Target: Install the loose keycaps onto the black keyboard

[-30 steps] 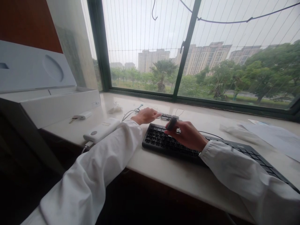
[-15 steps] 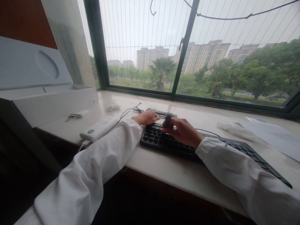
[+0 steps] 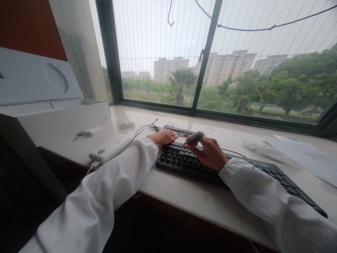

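A black keyboard [image 3: 184,162] lies on the pale window ledge [image 3: 200,200]. My left hand [image 3: 163,137] rests on the keyboard's far left corner, its fingers laid flat over the top keys. My right hand [image 3: 209,151] hovers over the left half of the keys, its fingers pinched on a small dark tool [image 3: 195,137] that is tilted sideways. A thin wire loop [image 3: 208,131] sticks out from the tool's far end. Just behind the keyboard lies a narrow dark strip of keys [image 3: 178,129]. Both arms wear white sleeves.
A white power bank [image 3: 110,149] with a cable lies left of the keyboard, with thin wires [image 3: 143,129] behind it. An open white box [image 3: 60,117] stands at the far left, a small key fob [image 3: 88,132] beside it. Papers [image 3: 302,153] lie at the right. Barred window behind.
My right hand has tipped the dark tool from upright to lying sideways. My left hand has drawn back from the strip behind onto the keyboard's corner.
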A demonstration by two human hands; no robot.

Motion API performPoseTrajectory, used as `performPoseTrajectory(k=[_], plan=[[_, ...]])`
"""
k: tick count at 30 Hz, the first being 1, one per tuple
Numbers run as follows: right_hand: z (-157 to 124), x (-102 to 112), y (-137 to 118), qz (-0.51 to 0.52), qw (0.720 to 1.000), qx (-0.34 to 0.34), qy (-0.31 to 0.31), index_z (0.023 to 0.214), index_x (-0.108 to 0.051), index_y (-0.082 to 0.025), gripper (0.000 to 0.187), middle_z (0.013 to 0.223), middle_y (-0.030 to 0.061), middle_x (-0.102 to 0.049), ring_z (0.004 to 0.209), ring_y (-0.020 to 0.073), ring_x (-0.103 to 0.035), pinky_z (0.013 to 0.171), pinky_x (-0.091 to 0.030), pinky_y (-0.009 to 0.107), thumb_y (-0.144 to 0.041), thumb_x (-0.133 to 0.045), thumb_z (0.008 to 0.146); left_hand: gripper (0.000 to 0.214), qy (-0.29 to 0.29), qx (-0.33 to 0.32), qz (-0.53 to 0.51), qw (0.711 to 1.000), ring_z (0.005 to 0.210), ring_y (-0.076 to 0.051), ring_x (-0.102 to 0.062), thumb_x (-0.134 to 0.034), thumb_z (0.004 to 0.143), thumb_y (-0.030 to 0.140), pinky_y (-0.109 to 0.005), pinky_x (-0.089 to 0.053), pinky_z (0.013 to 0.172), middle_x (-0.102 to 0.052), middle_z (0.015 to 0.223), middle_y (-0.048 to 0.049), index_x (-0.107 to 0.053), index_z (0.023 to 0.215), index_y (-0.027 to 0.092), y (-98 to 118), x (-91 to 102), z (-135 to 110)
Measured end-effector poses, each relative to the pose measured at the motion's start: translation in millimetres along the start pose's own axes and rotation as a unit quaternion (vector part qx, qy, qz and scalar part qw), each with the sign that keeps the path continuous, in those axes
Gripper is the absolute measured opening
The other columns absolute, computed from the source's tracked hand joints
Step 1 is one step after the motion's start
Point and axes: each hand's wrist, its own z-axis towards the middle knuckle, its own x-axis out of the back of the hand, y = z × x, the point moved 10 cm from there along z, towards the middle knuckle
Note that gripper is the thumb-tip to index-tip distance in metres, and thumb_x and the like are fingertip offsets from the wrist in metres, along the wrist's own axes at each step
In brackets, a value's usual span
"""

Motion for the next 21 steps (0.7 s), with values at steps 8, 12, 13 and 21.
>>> performPoseTrajectory(k=[8,12,13,21], plan=[[0.4,-18.9,-4.9,0.027,0.997,0.003,-0.070,0.090,-0.060,-0.017,0.026,0.073,0.0030,-0.061,0.064,0.0148,-0.057,0.062,-0.044,0.026,-0.042,-0.056,0.086,0.044,0.006,0.008,0.000,1.000,0.061,-0.015,-0.050,-0.036,0.090,0.043,-0.027,-0.034,0.061,-0.062,0.067,-0.0048,-0.064,0.071,0.016,-3.9,-0.7,1.2],[2.9,-20.8,-10.0,0.012,0.997,0.021,-0.078,0.091,-0.058,-0.017,0.024,0.073,0.0031,-0.060,0.064,0.0143,-0.055,0.061,-0.043,0.026,-0.040,-0.056,0.087,0.043,0.004,0.009,0.003,1.000,0.062,-0.015,-0.051,-0.037,0.090,0.042,-0.026,-0.035,0.061,-0.063,0.071,-0.0054,-0.065,0.073,0.015,-4.8,-1.5,2.6],[3.3,-21.2,-11.9,0.007,0.996,0.029,-0.079,0.091,-0.058,-0.017,0.024,0.074,0.0033,-0.060,0.065,0.0146,-0.055,0.061,-0.042,0.026,-0.040,-0.055,0.087,0.042,0.002,0.010,0.006,1.000,0.063,-0.015,-0.051,-0.037,0.090,0.041,-0.026,-0.035,0.061,-0.064,0.073,-0.0058,-0.065,0.074,0.015,-4.7,-1.8,2.8],[-4.1,-27.5,-25.7,-0.024,0.992,0.097,-0.077,0.098,-0.053,-0.018,0.020,0.085,0.0080,-0.061,0.076,0.0192,-0.057,0.068,-0.047,0.031,-0.036,-0.049,0.091,0.041,-0.003,0.000,0.008,1.000,0.070,-0.016,-0.056,-0.037,0.092,0.038,-0.025,-0.039,0.066,-0.068,0.079,-0.0066,-0.068,0.080,0.014,-1.0,-1.0,0.1]])
